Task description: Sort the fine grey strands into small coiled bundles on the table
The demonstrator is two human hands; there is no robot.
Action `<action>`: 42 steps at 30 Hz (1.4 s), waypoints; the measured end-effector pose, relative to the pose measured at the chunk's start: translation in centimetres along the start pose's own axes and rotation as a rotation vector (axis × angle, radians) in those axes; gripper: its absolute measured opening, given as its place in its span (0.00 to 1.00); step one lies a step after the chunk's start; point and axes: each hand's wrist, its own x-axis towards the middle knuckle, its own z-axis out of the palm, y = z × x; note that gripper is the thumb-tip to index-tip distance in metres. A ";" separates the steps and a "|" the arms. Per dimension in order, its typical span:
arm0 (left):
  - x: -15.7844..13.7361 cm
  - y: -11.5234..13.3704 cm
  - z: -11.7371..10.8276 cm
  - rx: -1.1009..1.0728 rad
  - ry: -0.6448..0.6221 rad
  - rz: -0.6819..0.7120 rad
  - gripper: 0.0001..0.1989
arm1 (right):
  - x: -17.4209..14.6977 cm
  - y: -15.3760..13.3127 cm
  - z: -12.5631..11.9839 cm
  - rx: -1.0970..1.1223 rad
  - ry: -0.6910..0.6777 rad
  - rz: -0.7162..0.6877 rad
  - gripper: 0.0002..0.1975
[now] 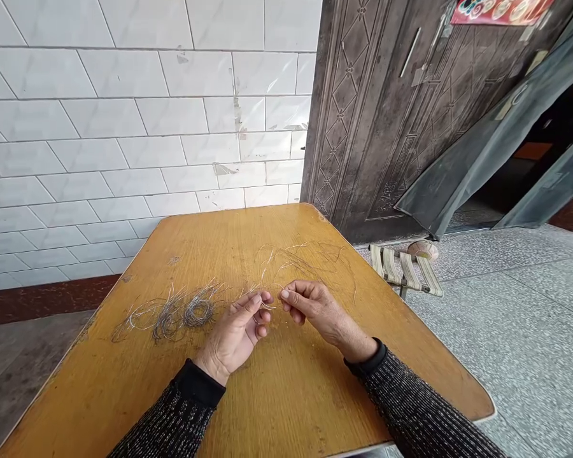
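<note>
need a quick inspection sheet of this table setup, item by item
surface: wooden table, worn and scuffed, bare in the near half
job's things: thin wire strand pinched between both hands
clutter: coiled wire bundle to the left; loose wire strands behind the hands
grips: left hand and right hand both shut on the strand, fingertips close together
cables: nothing seen apart from the wires
surroundings: white tiled wall, dark metal door, folding stool on the stone floor
</note>
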 end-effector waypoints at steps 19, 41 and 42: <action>0.3 -0.2 0.0 -0.139 0.028 0.003 0.07 | 0.0 0.7 0.3 0.248 -0.121 0.042 0.14; 0.3 -0.5 0.0 -0.113 0.023 -0.029 0.04 | -0.3 1.0 1.0 -0.183 -0.053 -0.316 0.10; 0.3 -0.5 0.0 -0.111 0.022 -0.028 0.05 | -0.4 0.7 0.9 -0.250 -0.056 -0.370 0.09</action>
